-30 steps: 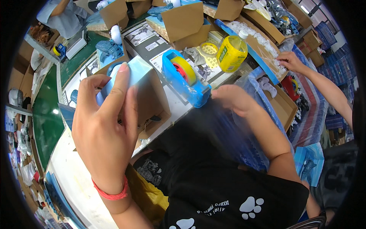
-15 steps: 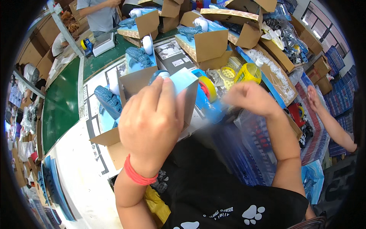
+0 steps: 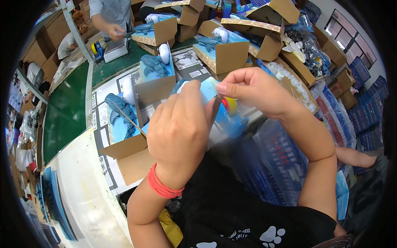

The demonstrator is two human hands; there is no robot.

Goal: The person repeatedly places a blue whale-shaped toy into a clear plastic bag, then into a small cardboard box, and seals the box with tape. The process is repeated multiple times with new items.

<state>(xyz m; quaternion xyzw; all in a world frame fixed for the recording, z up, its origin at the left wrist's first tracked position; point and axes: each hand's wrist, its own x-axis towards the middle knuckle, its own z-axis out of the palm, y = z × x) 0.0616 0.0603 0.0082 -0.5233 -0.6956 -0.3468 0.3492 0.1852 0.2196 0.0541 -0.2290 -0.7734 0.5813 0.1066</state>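
Observation:
My left hand (image 3: 178, 128), a red band at its wrist, is closed over the top of a light-blue and brown cardboard box (image 3: 209, 89). Part of a dark blue toy (image 3: 178, 86) shows beyond its fingers. At the box's upper right corner, my right hand (image 3: 258, 93) pinches thumb and forefinger together against the light-blue edge. What lies between those fingertips is too small to make out. Just below that hand, a blue tape dispenser (image 3: 233, 124) with a yellow and red roll (image 3: 230, 106) is partly hidden.
Left of the box, an open carton (image 3: 124, 149) holds a blue scaly toy (image 3: 120, 109) and a white part (image 3: 129, 91). More such open boxes (image 3: 231, 57) crowd the table's far side. A person's hand (image 3: 115, 32) is above a white scale (image 3: 115, 50). Another person's forearm (image 3: 356, 157) reaches in at right.
My right hand has moved left from beside the yellow bottle to the box's corner, and its fingers now pinch there. My left hand and the box have shifted slightly right.

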